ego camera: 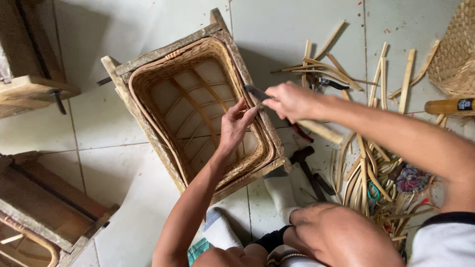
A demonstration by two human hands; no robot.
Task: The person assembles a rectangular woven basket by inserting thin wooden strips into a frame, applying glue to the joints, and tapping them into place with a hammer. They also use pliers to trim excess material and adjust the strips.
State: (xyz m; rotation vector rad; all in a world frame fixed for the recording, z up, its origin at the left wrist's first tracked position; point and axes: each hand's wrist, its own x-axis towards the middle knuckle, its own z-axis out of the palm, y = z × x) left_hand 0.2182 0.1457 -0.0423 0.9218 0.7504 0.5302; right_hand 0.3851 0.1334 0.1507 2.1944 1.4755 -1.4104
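Note:
A rectangular woven rattan basket [163, 79] sits inside a rough wooden frame [148, 133] on the tiled floor in front of me. My left hand [235, 126] reaches into the basket, fingers pinching a strand at the inner right rim. Beside it, my right hand [292, 100] grips a knife [257, 92] whose blade points left at the rim near my left fingers. My knees and white socks [279, 190] show at the bottom.
Cut rattan strips [368, 163] lie scattered on the floor at right, with a hammer [307, 165], red-handled pliers [303, 133] and a wooden handle [448, 106]. A woven basket [455, 54] stands at the top right. Wooden frames [44, 207] lie at left.

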